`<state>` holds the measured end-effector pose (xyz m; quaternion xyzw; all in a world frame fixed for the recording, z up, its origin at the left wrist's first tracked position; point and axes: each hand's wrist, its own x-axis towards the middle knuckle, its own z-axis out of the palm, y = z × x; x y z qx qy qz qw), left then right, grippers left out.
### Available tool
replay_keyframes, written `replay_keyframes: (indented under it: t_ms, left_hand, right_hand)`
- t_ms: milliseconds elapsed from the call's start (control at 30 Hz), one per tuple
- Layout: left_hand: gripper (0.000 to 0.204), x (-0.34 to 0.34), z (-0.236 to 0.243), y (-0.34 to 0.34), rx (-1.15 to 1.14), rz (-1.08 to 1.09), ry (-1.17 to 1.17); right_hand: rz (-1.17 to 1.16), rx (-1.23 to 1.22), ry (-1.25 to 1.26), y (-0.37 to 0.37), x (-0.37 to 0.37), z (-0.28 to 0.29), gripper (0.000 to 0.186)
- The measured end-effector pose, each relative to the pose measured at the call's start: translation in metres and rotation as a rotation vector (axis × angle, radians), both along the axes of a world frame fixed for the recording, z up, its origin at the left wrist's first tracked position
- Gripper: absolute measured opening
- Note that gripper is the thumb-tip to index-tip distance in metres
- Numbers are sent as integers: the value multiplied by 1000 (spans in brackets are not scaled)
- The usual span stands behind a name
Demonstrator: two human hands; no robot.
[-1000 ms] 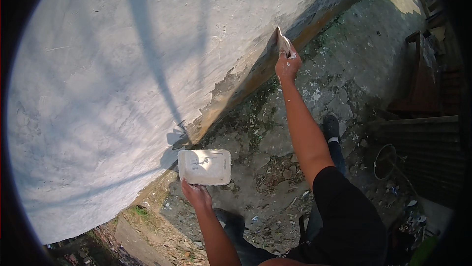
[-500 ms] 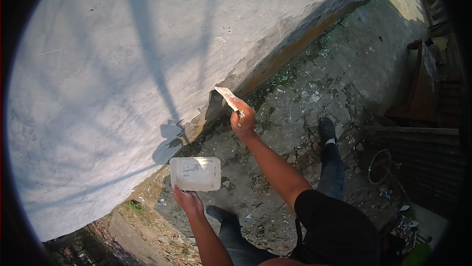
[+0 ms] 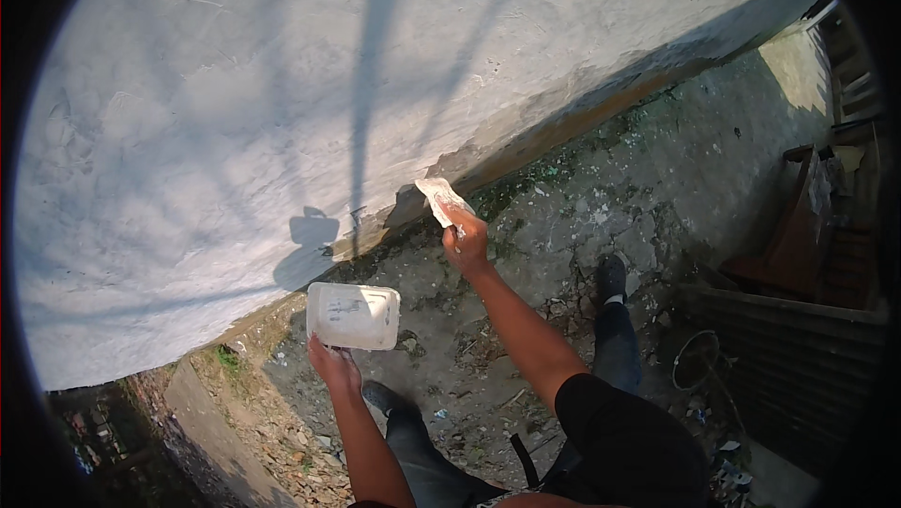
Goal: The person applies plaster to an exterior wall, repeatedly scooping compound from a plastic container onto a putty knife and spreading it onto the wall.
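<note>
My left hand [image 3: 336, 365] is closed on the near left edge of a shallow white rectangular tub [image 3: 352, 315]. Grey smears mark the tub's bottom, and sunlight falls across its upper edge. Farther up and to the right, my right hand [image 3: 466, 240] grips a flat, whitish, smeared tool [image 3: 441, 200] whose exact kind I cannot make out. White stuff sticks to the fingers. The tool's far end is by the foot of the white wall [image 3: 216, 123], over a dark bare patch; whether it touches the wall I cannot tell.
Rough concrete ground [image 3: 619, 179] with rubble runs along the wall's base. My dark shoes [image 3: 610, 278] stand apart on it. At the right are brown wooden furniture [image 3: 788, 236], corrugated sheeting [image 3: 779, 339] and a round hoop-like thing [image 3: 695, 360]. Shadows cross the wall.
The whole view has turned and shifted. The tool in my right hand now shows more of its broad face. The tub appears slightly farther left and higher, still in my left hand.
</note>
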<state>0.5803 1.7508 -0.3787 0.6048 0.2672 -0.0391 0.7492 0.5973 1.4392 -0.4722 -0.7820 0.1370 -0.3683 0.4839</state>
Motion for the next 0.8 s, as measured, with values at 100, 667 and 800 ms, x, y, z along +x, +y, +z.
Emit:
replay_keyframes:
  t_ms: [100, 667, 800]
  left_hand:
    - [41, 6, 6, -17, 29, 72, -17]
    - [39, -15, -36, 11, -55, 15, -48]
    - [42, -12, -41, 16, -20, 84, -43]
  right_hand:
    - [-277, 81, -139, -56, -3, 29, 36]
    - [21, -35, -142, 51, 29, -12, 49]
    - [-25, -13, -210, 19, 23, -3, 45]
